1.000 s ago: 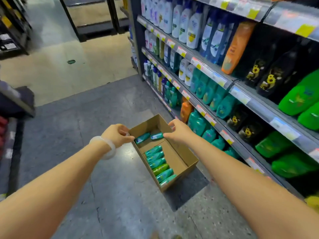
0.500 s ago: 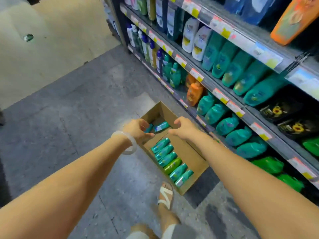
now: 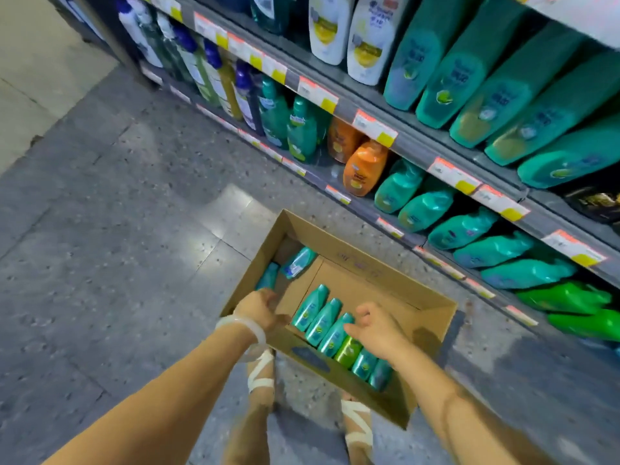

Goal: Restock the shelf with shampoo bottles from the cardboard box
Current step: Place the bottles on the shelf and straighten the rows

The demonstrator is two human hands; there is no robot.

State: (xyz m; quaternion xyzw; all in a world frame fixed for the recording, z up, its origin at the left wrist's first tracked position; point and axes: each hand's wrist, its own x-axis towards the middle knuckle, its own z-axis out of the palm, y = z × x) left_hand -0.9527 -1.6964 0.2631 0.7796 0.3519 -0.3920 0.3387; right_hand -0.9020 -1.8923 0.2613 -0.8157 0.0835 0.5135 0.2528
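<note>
Head view: hands (image 3: pixel 377 325) over cardboard box (image 3: pixel 362 266).

Left hand (image 3: pixel 260 308) curled (bangle on wrist); right hand (image 3: pixel 377 325) loosely open.

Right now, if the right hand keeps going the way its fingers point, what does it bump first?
Probably the teal shampoo bottle in the row inside the cardboard box. The right hand reaches left toward it, fingertips seemingly just above; depth is unclear.
</note>
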